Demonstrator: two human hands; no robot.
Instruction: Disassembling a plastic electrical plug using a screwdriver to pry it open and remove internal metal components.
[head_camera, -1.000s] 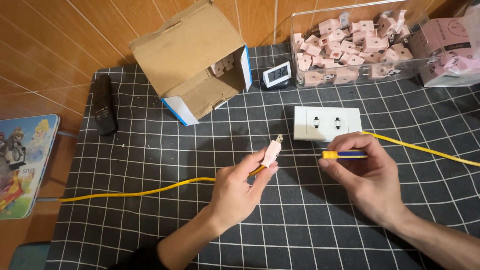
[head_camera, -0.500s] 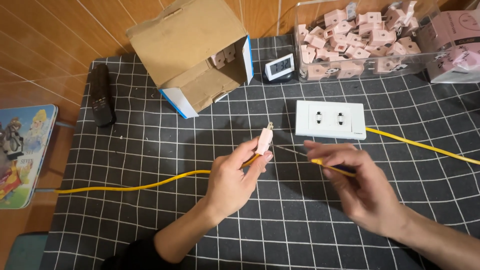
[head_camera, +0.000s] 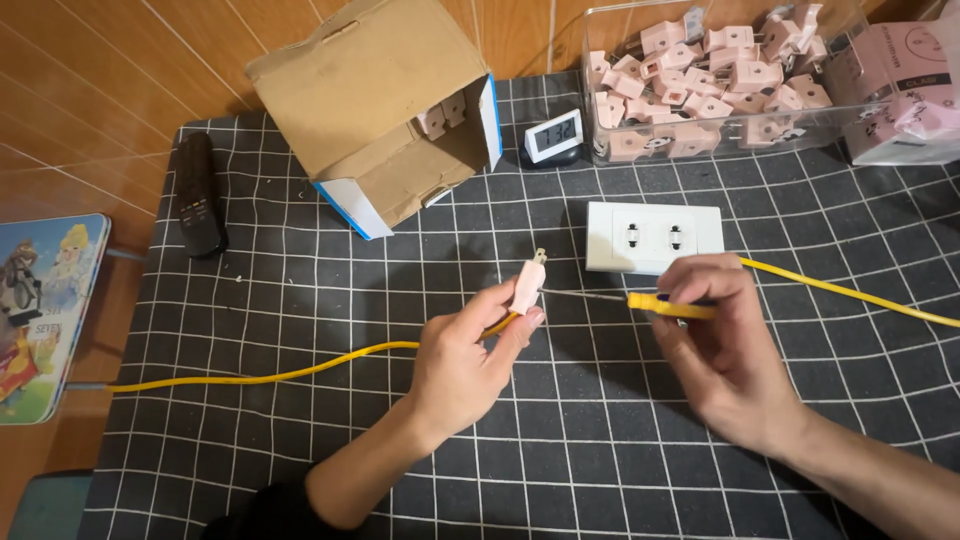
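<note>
While the left hand (head_camera: 465, 355) pinched a small pink plug (head_camera: 527, 285) between thumb and fingertips, prongs tilted up and away, the right hand (head_camera: 715, 345) was closed around the yellow handle of a slim screwdriver (head_camera: 640, 300), its thin metal shaft levelled at the plug's side; the grip looked chosen to steady the plug body against the tool, and whether the tip touched it could not be told

Plug: matt moulded plastic, blocky, held just above the middle of the worktop (head_camera: 560, 440); a smooth yellow cable (head_camera: 290, 373) ran from it towards the left edge

Wall socket plate (head_camera: 655, 236): white, glossy, rectangular, two outlets, lying flat just beyond the right hand; a second yellow cable (head_camera: 850, 292) trailed from beside it to the right edge

Worktop covering: black cloth with a thin white grid

Cardboard box (head_camera: 375, 110): brown, creased, lying on its side near the far edge, open mouth showing more pink plugs

Clear bin (head_camera: 720, 90): rigid, transparent, far right corner, heaped with pink plugs

Small digital clock (head_camera: 553, 135): white-framed, between box and bin

Remote control (head_camera: 198, 195): black, oblong, near the far left corner
</note>
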